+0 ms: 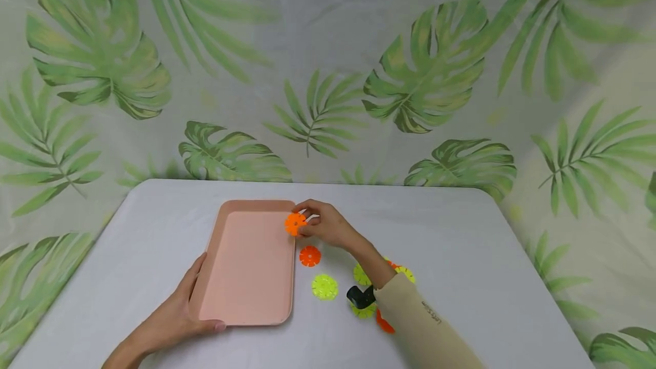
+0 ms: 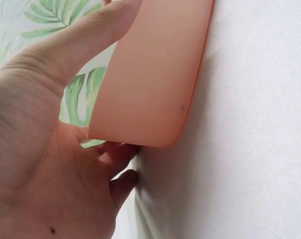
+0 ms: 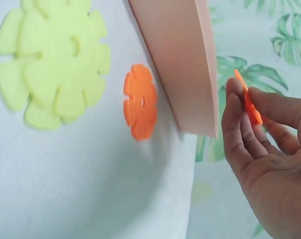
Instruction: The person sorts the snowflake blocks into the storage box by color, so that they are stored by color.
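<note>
1. Fingers [image 3: 232,122] of the right hand [image 1: 328,225] pinch an orange disc [image 1: 292,222], with the thumb on one face and fingertips on the other.
2. That disc shows over the tray's right rim, near its far right corner; the right wrist view leaves a gap between disc and tray wall.
3. The left hand [image 1: 179,307] grips the pink tray [image 1: 256,266] by its near left corner, thumb along the near wall, the other fingers along the left side.
4. On the counter [image 1: 461,238], just right of the tray, lies a second orange disc [image 1: 310,255]; nearer the person, also right of the tray, are overlapping yellow-green discs [image 1: 325,287].
5. Farther right of the tray, more discs [image 1: 363,273] lie partly hidden by the forearm.
6. The held disc looks like thin, light, fairly stiff plastic, perhaps slippery on its flat faces; a face-to-face pinch near the notched edge should suit it.
7. The tray seems light and rigid, likely easy to nudge; its raised walls offer the surest hold.
</note>
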A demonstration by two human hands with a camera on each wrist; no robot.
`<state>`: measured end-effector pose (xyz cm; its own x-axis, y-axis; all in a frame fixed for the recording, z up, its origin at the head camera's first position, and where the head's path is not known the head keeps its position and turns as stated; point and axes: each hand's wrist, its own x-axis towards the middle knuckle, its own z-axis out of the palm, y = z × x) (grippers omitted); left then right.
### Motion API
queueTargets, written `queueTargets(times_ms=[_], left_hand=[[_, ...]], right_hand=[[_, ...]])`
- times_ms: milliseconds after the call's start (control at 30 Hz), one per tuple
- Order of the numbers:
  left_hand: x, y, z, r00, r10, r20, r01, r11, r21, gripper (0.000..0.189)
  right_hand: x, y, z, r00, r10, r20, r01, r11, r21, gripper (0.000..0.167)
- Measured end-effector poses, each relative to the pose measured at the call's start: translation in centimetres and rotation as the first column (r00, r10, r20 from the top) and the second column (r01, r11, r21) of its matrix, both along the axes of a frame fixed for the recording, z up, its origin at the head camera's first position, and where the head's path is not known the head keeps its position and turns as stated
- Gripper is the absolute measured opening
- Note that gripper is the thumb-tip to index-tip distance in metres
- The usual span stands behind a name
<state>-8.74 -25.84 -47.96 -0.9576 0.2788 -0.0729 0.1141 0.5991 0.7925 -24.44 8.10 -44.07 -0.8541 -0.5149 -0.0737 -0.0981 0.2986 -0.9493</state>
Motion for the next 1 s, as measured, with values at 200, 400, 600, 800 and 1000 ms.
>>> queueTargets(times_ms=[200,400,600,800,1000], left_hand=[[0.5,-0.2,-0.1,1.0,0.002,-0.008,-0.002,1.0,-0.019,0.132],[0.3,-0.1,-0.1,1.0,-0.004,-0.009,0.004,1.0,0.009,0.131],[0.1,-0.1,-0.4,1.0,0.009,0.005,-0.01,1.0,0.024,0.131],[-0.1,0.1,-0.4,1.0,0.023,0.02,-0.024,0.999,0.042,0.132],[0.0,0.0,-0.4,0.997,0.058,0.045,-0.057,0.998,-0.005,0.132]], right_hand=[[0.4,-1.9,-0.5,1.0,0.013,-0.006,-0.013,0.999,-0.049,0.042],[0.3,-3.3,-0.4,0.999,-0.003,-0.044,0.001,0.999,-0.04,0.041],[0.0,-4.8,-0.3,1.0,-0.002,-0.012,0.001,0.998,-0.06,0.045],[-0.2,-6.0,-0.7,0.999,-0.011,-0.034,0.01,1.0,-0.02,0.046],[-0.2,-7.1,-1.2,0.995,0.003,-0.097,-0.002,1.0,0.016,0.045]])
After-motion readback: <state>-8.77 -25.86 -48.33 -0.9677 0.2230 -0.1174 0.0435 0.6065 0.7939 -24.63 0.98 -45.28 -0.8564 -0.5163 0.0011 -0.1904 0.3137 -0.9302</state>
